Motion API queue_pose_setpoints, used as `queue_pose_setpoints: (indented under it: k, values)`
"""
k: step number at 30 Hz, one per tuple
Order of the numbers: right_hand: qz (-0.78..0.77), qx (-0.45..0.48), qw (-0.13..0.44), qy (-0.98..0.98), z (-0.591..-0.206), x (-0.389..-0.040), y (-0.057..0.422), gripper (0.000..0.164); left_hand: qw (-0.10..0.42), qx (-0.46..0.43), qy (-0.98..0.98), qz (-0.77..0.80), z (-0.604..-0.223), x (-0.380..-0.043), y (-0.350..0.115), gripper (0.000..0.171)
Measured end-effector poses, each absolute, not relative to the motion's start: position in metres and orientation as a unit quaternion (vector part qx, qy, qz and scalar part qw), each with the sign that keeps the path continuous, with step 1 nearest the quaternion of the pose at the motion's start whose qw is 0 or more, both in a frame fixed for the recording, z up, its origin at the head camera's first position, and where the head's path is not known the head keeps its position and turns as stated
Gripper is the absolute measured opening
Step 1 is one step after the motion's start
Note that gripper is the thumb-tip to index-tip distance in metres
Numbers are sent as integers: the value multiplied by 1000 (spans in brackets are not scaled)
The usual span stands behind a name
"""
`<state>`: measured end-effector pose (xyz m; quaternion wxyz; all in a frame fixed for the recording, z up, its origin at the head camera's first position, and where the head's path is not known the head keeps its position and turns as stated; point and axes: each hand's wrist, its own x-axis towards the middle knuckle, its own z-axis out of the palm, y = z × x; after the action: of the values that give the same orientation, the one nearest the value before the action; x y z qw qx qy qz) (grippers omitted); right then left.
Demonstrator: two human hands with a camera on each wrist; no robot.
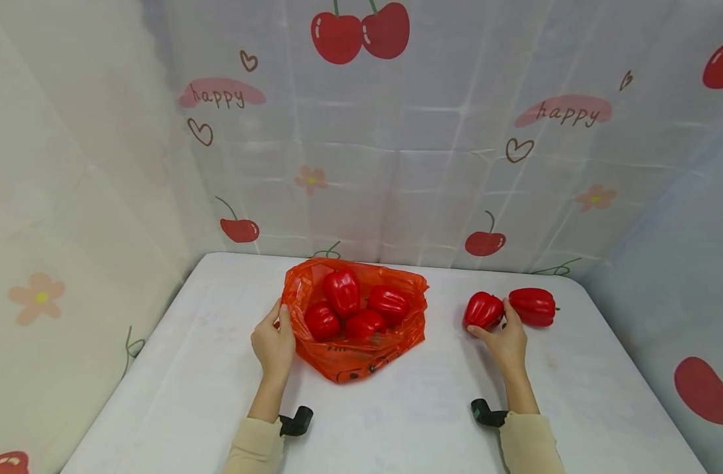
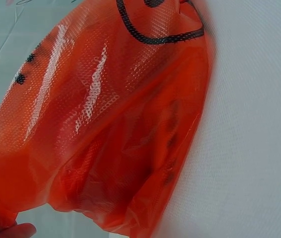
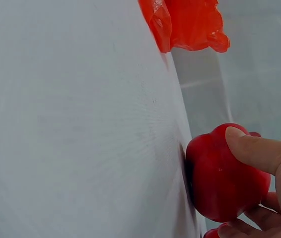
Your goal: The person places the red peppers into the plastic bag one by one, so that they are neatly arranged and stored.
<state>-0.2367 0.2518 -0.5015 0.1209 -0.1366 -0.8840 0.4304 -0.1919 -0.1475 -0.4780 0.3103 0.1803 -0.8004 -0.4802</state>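
Observation:
An orange-red plastic bag point(image 1: 349, 362) stands with its mouth spread on the white table, and several red bell peppers point(image 1: 341, 293) lie inside. My left hand point(image 1: 275, 342) pinches the bag's left rim between thumb and fingers; in the left wrist view the fingertips point(image 2: 19, 231) show at the bag's edge point(image 2: 96, 148). To the right of the bag, my right hand point(image 1: 506, 339) grips a red bell pepper point(image 1: 482, 311), thumb on the near side and fingers on the far side. The right wrist view shows that pepper point(image 3: 225, 178) low against the table.
Another red bell pepper point(image 1: 533, 307) lies just right of the gripped one, its stem pointing right. The white table point(image 1: 397, 421) ends at a patterned curtain point(image 1: 397, 164) behind, with more curtain at both sides. Black camera mounts point(image 1: 297, 421) sit on both wrists.

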Motion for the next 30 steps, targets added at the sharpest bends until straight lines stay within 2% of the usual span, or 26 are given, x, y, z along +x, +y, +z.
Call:
queue_pose_setpoints:
  k: [15,23,30]
  values:
    - [453,-153,126,-869,-507,-239,252,93,293,181,-797,-496,-474,-190,-147,35]
    - [473,-153,153,-854,-501,-238,248,94,304,181,-795,-493,-473,-191,-146,34]
    - [485,-112,184,-847,-484,-233,231,91,302,177,-796,-494,-469,-189,-145,33]
